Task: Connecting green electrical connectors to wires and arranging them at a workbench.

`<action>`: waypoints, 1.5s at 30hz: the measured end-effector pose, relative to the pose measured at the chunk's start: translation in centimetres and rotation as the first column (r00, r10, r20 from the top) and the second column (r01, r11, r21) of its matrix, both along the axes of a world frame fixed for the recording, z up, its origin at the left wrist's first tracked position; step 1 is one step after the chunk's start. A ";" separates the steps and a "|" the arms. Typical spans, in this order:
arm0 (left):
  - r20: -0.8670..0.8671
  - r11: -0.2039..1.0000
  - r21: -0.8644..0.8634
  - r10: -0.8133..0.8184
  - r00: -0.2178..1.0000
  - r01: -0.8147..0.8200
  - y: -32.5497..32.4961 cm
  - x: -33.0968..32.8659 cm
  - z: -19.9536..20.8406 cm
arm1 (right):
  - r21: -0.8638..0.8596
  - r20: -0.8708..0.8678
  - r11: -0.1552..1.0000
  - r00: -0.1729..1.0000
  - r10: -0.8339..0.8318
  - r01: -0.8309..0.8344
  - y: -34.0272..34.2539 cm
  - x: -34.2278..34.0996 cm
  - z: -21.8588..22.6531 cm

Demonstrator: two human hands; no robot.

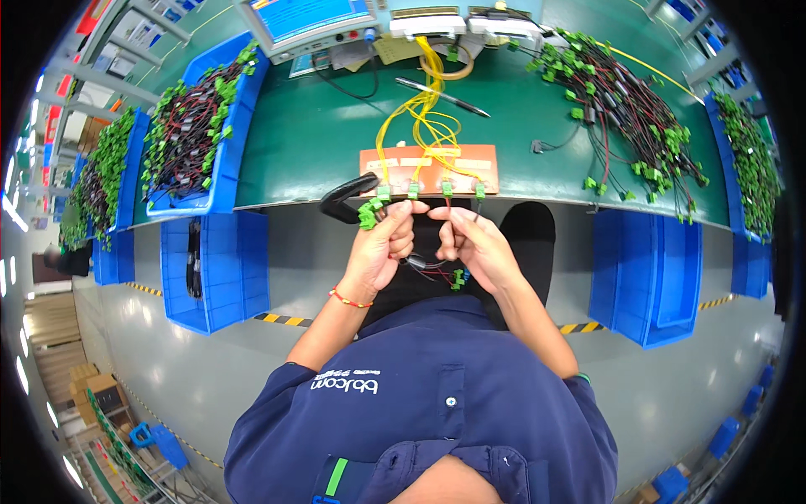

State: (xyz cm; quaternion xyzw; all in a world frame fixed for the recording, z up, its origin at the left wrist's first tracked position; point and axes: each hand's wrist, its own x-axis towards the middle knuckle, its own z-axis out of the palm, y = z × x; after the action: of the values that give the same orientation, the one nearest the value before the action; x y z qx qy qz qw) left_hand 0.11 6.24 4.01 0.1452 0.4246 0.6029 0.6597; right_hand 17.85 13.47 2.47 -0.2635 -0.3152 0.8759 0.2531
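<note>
At the table's front edge lies an orange-brown board (470, 156) with several green connectors (447, 191) along its near side and yellow wires (420, 109) running back from it. My left hand (384, 245) is closed just in front of the board, pinching a wire harness; loose green plugs (368, 215) of it stick out beside the thumb. My right hand (477, 244) is closed too, finger and thumb together at the dark and red wires below the right connectors. Between the hands hangs the harness's grey sleeve (416, 262), with a green plug end (458, 279) under it. A black clamp handle (346, 200) stands left of the board.
A blue bin (239, 139) of green-plugged harnesses stands at left; a harness pile (625, 109) lies at right. Behind are a pen (442, 97), a screen instrument (315, 25) and white boxes (428, 23). Blue bins (642, 277) hang or stand below the table's edge.
</note>
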 end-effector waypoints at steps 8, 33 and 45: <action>0.090 1.000 -0.023 0.016 0.996 -0.014 -0.5 -0.1 0.1 | 0.328 0.297 0.843 0.893 0.337 -0.427 -2.6 3.3 2.6; -0.595 0.754 0.645 0.596 0.539 -0.123 -12.9 -13.2 18.2 | 0.949 0.315 0.272 0.475 -0.822 -0.160 33.6 20.6 4.3; -0.698 0.923 0.377 0.336 -0.633 0.075 -4.8 -35.9 13.9 | 0.681 0.150 0.677 0.852 -0.501 0.279 32.0 18.7 11.2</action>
State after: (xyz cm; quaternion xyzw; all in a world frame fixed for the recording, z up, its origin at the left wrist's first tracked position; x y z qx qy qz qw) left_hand -35.76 1.40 17.88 0.6051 0.7155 0.2731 -0.2176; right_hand 36.51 45.46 13.65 -0.3639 -0.5650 0.5843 0.4549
